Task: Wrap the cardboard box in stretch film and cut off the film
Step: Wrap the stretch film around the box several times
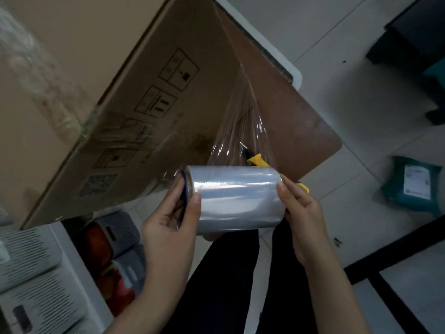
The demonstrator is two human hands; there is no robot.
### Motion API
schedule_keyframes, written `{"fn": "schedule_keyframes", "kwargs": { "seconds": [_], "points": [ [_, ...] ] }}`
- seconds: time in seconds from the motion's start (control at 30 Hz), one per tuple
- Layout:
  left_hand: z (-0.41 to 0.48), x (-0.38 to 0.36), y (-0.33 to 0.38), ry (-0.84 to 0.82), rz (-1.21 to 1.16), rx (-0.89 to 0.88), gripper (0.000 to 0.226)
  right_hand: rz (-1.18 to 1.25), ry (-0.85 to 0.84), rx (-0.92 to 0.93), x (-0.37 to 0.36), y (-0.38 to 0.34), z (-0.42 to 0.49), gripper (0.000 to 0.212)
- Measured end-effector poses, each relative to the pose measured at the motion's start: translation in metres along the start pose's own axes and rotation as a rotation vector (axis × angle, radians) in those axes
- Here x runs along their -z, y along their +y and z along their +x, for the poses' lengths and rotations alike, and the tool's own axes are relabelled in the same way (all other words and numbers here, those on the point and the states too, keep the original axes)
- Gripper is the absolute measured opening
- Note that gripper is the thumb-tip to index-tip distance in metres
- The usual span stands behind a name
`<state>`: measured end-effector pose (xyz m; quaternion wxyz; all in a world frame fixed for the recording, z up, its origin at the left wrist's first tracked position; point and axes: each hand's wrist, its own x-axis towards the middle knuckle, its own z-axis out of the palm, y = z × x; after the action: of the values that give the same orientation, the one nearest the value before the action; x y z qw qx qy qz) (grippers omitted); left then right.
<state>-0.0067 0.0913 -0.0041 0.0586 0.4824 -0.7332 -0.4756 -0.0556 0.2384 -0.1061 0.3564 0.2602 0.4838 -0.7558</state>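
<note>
Gripping film roll [237, 198] ends: left hand [168, 220], right hand [303, 218], near box [134, 104] edge.

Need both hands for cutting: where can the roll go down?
Bare brown tabletop lies right of the stretched film, out to the rounded corner. The cardboard box fills the left; the yellow knife lies behind the roll.

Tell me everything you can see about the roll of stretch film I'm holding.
The roll of stretch film is a glossy cylinder of clear, silvery-looking plastic wound on a core with a dark blue rim at its left end. It lies roughly level, held between both hands: the left hand grips the blue-rimmed end, the right hand holds the other end. A wrinkled sheet of film runs from its top up to the corner of the cardboard box.
</note>
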Motion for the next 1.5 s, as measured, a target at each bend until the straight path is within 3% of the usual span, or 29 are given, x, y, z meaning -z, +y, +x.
{"fn": "schedule_keyframes", "kwargs": {
  "seconds": [0.17,0.37,0.6,0.77,1.2,1.43,1.5],
  "points": [
    [-0.005,0.037,-0.025,-0.098,0.022,0.01,0.05,0.106,0.153,0.038,-0.014,0.048,-0.024,0.048],
    [-0.008,0.078,-0.042,-0.138,0.059,0.015,0.06,0.207,0.177,0.017,-0.037,0.096,-0.05,0.058],
    [-0.003,0.111,-0.062,-0.212,0.053,-0.031,0.056,0.269,0.191,0.058,-0.053,0.132,-0.071,0.056],
    [0.007,0.135,-0.075,-0.345,0.044,-0.036,0.048,0.3,0.302,0.127,-0.07,0.164,-0.083,0.087],
    [0.075,0.196,-0.098,-0.397,0.275,-0.068,0.037,0.47,0.278,0.072,-0.154,0.24,-0.065,0.019],
    [0.122,0.214,-0.096,-0.489,0.382,-0.201,0.039,0.577,0.349,0.049,-0.201,0.259,-0.042,0.017],
    [0.139,0.217,-0.094,-0.54,0.379,-0.203,0.039,0.651,0.391,0.043,-0.217,0.263,-0.032,0.03]
  ]
}}
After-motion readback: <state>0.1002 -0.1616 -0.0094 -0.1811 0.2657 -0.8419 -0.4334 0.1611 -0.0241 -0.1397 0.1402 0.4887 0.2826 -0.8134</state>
